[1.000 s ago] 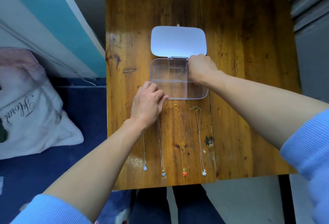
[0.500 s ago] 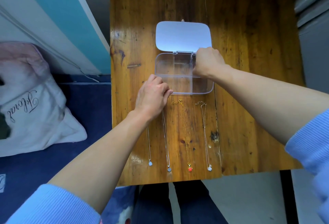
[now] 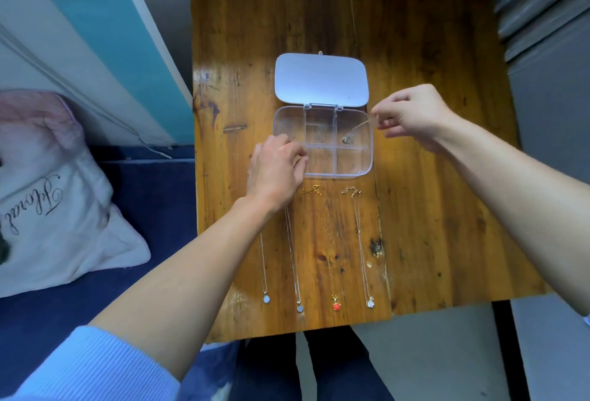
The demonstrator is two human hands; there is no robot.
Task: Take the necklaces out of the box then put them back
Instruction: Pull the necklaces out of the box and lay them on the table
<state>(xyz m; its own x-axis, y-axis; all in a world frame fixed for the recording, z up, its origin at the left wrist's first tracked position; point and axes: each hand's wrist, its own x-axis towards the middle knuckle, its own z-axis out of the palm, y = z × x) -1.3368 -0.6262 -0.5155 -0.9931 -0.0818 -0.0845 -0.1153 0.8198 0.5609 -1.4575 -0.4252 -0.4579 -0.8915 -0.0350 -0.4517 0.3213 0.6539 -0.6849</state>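
Observation:
A clear plastic box (image 3: 367, 164) with inner dividers sits mid-table, its lid (image 3: 321, 80) flipped open behind it. My right hand (image 3: 412, 113) is raised just right of the box, pinching a thin silver necklace (image 3: 354, 132) whose pendant still hangs in the back right compartment. My left hand (image 3: 276, 171) rests on the box's front left corner, fingers curled against it. Several necklaces lie in a row in front of the box, among them a gold one with a red pendant (image 3: 336, 306) and a silver one (image 3: 370, 303) at the right.
The wooden table (image 3: 447, 209) has its front edge close to my legs. A white pillow (image 3: 57, 202) lies on a blue surface at the left. A wall stands along the table's left side, grey panels at the right.
My right hand has lifted out of the box's back right compartment and moved right, drawing a silver necklace up with it. My left hand stays at the box's front left corner.

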